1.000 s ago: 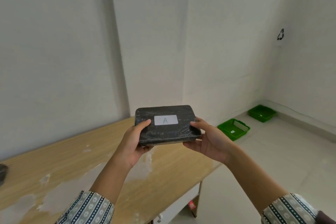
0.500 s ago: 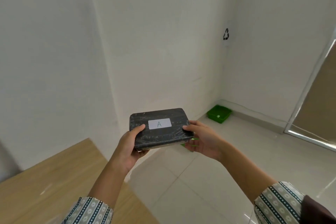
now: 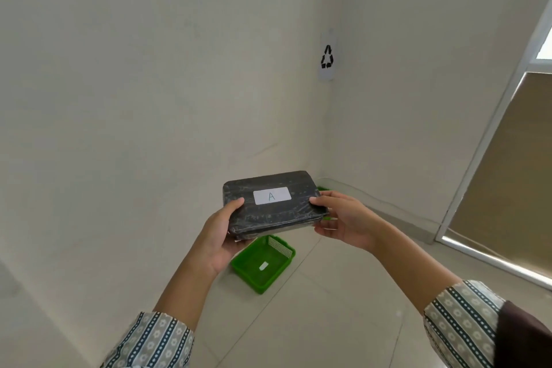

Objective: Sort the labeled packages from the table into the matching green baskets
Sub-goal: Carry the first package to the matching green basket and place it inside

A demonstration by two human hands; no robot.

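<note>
I hold a flat black package [image 3: 270,215], wrapped in shiny film, level in front of me; a white label on top reads "A". My left hand [image 3: 221,233] grips its left end and my right hand [image 3: 340,218] grips its right end. Below the package, on the floor by the wall, stands a green basket [image 3: 263,264] with a small white label inside. A second green basket [image 3: 323,189] shows only as a sliver behind the package's far right corner.
White walls meet in a corner ahead, with a recycling sign [image 3: 327,57] on the right wall. A door or panel with a pale frame [image 3: 490,158] stands at the right. The floor is pale tile.
The view has swung right, away from the wooden table, which is out of sight. The near green basket now shows under the package. Both hands keep the same grip.
</note>
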